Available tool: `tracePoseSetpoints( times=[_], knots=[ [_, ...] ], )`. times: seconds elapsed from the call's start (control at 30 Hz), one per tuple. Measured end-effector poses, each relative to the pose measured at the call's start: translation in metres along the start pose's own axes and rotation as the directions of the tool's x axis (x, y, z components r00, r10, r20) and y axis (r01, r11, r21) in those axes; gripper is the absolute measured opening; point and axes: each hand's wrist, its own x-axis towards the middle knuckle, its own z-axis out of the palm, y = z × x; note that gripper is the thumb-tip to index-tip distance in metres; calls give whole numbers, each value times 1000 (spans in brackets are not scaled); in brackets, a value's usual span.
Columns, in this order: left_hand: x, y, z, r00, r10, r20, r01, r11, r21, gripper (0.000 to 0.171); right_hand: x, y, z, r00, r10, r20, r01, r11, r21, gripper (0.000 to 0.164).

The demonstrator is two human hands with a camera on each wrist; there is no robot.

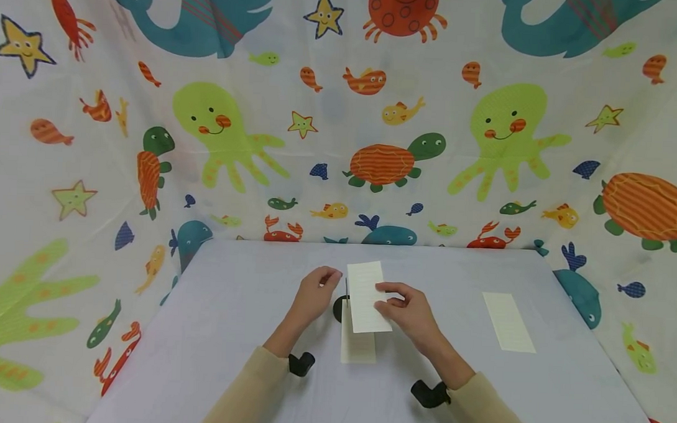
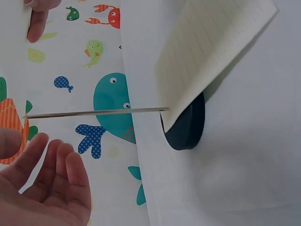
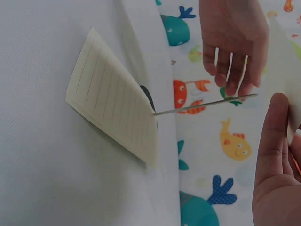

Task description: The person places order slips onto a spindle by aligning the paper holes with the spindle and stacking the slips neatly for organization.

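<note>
I judge this alignment: right grip (image 1: 412,310) pinches a sheet (image 1: 366,296) near the spike (image 2: 94,112), left grip (image 1: 313,294) is relaxed, empty; next calls for centring above.

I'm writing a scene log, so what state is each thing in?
Paper spike: upright
Black round base: set on the white tabletop
Lined paper at the base: pierced by the spike
Held lined sheet: raised, off the spike
Far-right sheet: lying flat
Right hand: pinching the held lined sheet
Left hand: near the spike's tip, fingers loosely curled
Sea-animal backdrop: hanging
</note>
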Motion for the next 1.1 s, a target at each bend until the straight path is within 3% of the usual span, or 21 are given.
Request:
tracePoseSetpoints(
  times=[0.53, 1.1],
  knots=[
    [11, 10, 2, 991, -131, 17, 132, 982, -133, 30, -4, -1, 13, 1000, 7, 14, -7, 1000, -7, 34],
    [11, 6, 6, 987, -161, -2, 160, 978, -134, 26, -5, 1, 14, 999, -11, 36, 10, 1000, 5, 28]
  ],
)
